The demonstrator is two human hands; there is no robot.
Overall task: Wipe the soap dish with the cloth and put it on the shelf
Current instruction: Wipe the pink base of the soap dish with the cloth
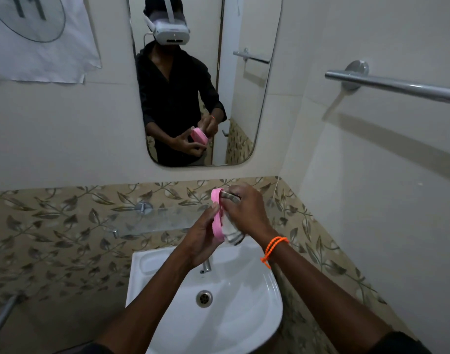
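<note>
Gripped the pink soap dish (217,213) on edge in the left hand (202,238), above the sink (167,290). Pressed the cloth (231,229) against it, bunched in the right hand (247,210), before the glass shelf (152,221).

Both forearms bare; dark sleeves pushed up past elbows. Orange beaded cord bracelet (274,247) on right wrist, double strand, knot tail hanging. Mirror (259,118) reflection: black collared shirt (167,98), white headset (170,31) with top strap.
</note>
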